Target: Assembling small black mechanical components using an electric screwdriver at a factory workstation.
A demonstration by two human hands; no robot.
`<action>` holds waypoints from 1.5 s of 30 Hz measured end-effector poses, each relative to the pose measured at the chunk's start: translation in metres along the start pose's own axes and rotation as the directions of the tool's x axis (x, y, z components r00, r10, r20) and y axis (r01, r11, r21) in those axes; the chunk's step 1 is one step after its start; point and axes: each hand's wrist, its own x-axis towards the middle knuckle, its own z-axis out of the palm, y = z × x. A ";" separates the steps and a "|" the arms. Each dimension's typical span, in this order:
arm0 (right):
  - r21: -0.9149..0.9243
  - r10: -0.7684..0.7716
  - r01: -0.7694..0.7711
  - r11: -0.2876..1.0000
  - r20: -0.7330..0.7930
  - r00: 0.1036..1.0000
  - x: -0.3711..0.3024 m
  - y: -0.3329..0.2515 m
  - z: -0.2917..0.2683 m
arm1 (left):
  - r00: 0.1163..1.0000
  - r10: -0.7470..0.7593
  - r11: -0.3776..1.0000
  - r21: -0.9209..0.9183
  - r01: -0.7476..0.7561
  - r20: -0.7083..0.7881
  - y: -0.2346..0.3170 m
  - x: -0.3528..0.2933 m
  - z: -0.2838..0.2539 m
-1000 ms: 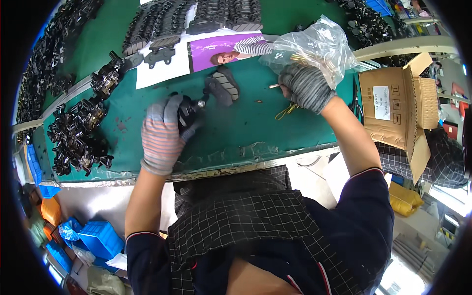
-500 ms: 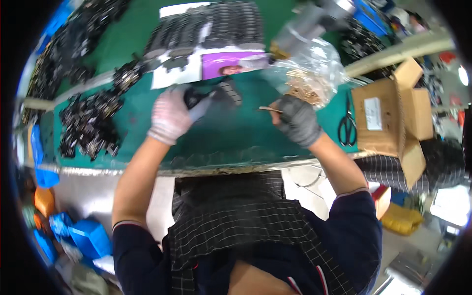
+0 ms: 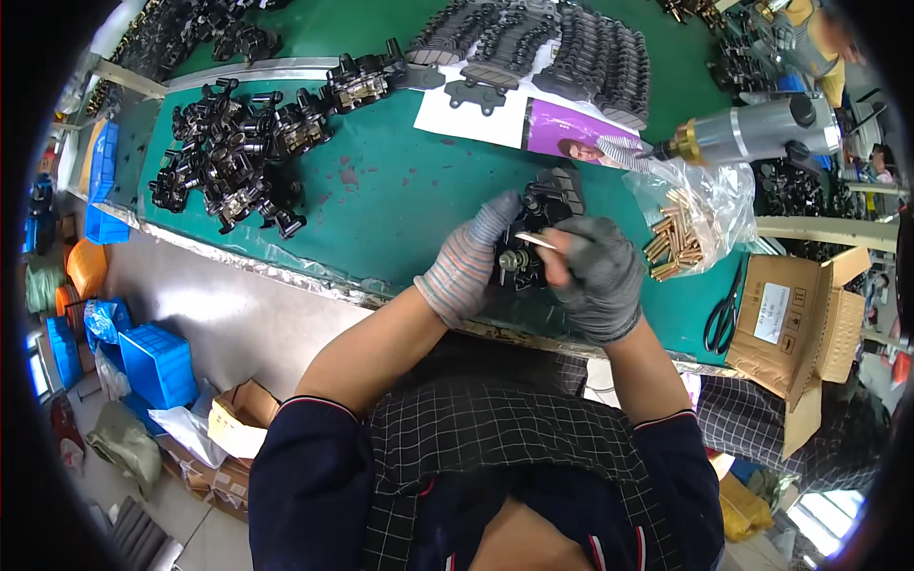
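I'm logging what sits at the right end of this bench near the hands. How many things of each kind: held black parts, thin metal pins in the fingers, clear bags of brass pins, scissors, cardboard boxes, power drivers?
Black metal part, gripped by the left hand: 1
Thin metal pin, in the right hand: 1
Clear bag of brass pins: 1
Black scissors: 1
Open cardboard box: 1
Grey power driver: 1
Total: 6

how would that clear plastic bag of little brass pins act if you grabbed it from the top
The clear bag looks thin and crinkled, so it would probably sag and change shape. The brass pins lie loose in a heap low inside, so they would likely slide and bunch at the lowest point. Being metal, they probably make it heavy for its size.
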 end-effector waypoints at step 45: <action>0.988 0.134 -0.044 0.149 0.024 0.991 0.085 -0.009 -0.007 | 0.984 -0.176 0.938 -0.302 0.169 0.002 0.013 -0.003 0.003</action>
